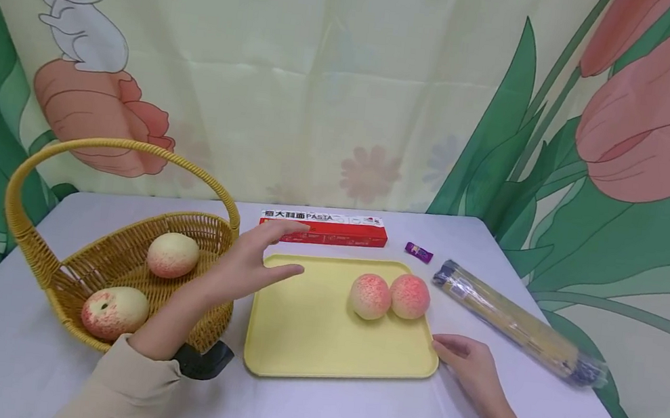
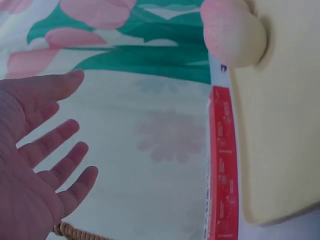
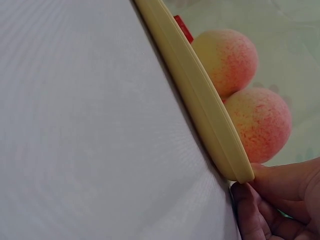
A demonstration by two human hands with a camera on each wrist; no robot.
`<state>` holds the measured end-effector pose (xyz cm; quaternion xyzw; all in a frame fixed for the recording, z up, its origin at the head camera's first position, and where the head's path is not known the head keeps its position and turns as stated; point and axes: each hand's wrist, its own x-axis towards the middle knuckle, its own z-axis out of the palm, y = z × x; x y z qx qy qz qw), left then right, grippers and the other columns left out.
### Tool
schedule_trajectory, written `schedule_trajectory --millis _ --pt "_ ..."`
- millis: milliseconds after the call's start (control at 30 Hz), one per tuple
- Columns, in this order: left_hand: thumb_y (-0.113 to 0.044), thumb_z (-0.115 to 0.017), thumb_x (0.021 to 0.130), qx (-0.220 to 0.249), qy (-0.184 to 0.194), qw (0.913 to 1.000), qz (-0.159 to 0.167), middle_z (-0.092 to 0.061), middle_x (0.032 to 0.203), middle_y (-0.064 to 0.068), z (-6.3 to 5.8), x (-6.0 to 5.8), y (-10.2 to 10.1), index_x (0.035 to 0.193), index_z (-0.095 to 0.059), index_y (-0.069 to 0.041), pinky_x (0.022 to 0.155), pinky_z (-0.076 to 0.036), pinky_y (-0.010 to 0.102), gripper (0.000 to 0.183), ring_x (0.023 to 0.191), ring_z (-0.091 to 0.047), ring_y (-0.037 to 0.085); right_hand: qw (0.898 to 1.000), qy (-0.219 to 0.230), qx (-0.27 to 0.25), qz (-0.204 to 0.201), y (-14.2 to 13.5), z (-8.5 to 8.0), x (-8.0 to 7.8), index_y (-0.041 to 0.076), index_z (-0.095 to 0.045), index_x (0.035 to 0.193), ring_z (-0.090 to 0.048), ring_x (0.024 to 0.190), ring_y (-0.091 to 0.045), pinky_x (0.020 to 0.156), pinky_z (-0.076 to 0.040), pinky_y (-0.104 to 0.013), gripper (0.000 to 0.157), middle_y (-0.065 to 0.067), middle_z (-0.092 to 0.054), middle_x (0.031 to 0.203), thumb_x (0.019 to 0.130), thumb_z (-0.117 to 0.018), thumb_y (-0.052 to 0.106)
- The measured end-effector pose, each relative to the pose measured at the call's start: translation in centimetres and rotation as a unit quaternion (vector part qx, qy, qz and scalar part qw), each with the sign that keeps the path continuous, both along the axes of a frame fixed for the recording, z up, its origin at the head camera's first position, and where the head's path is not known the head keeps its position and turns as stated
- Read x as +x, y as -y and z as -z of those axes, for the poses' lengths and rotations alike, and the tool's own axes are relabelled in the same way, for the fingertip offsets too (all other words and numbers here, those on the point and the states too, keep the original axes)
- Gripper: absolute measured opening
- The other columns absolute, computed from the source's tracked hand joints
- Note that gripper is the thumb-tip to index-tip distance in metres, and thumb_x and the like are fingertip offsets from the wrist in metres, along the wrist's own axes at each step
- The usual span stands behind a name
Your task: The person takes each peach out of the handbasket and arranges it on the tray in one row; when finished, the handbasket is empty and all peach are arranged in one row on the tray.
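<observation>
A yellow tray [image 1: 309, 336] lies on the white table. Two pink-speckled peaches [image 1: 370, 297] sit side by side near its right end. My right hand [image 1: 468, 366] pinches the tray's right rim near the front corner, the thumb [image 3: 282, 180] against the edge and the fingers curled below. Over the gap between basket and tray, my left hand [image 1: 246, 264] is raised with fingers spread and nothing in it. The wicker basket [image 1: 213, 322] at the left holds two more peaches, one paler peach [image 1: 173, 255] behind and another peach [image 1: 114, 314] in front.
Behind the tray stands a red and white pasta box [image 1: 338, 234]. A small purple packet [image 1: 419, 252] lies to its right. Along the table's right side stretches a long clear bag of pasta [image 1: 507, 319]. The basket's tall handle [image 1: 127, 145] arches upward; a printed curtain [image 1: 298, 96] hangs behind.
</observation>
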<state>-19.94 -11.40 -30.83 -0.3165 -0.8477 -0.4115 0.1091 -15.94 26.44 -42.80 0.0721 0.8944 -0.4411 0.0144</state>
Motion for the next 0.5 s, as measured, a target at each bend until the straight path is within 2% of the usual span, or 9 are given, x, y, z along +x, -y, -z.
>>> schedule_trajectory --millis 133,333,500 --pt "-0.013 -0.075 0.077 0.000 -0.025 0.9997 -0.002 -0.053 0.125 0.000 -0.8 0.5 1.9 0.126 -0.054 -0.012 0.093 -0.039 0.040 0.054 0.116 -0.045 0.016 1.000 0.007 0.002 0.004 -0.1 -0.1 0.1 -0.004 -0.063 0.109 -0.047 0.113 -0.038 0.094 -0.036 -0.052 0.037 -0.019 -0.062 0.109 0.086 -0.064 0.024" --pt "-0.013 -0.074 0.078 -0.027 -0.059 0.9979 -0.002 -0.061 0.109 -0.007 -1.9 0.9 5.0 0.114 -0.062 -0.015 0.084 -0.044 0.040 0.038 0.103 -0.053 0.012 1.000 0.011 0.001 0.004 -0.1 -0.2 0.2 -0.004 -0.063 0.108 -0.048 0.112 -0.039 0.093 -0.036 -0.052 0.037 -0.019 -0.063 0.107 0.086 -0.064 0.024" --pt "-0.013 -0.076 0.075 -0.063 -0.070 0.9955 0.009 -0.062 0.103 -0.009 -2.4 1.1 7.7 0.108 -0.064 -0.016 0.085 -0.044 0.029 0.035 0.100 -0.056 0.011 1.000 0.001 -0.004 0.002 0.1 -0.1 0.0 -0.005 -0.063 0.108 -0.049 0.111 -0.038 0.092 -0.038 -0.050 0.035 -0.019 -0.062 0.108 0.085 -0.064 0.022"
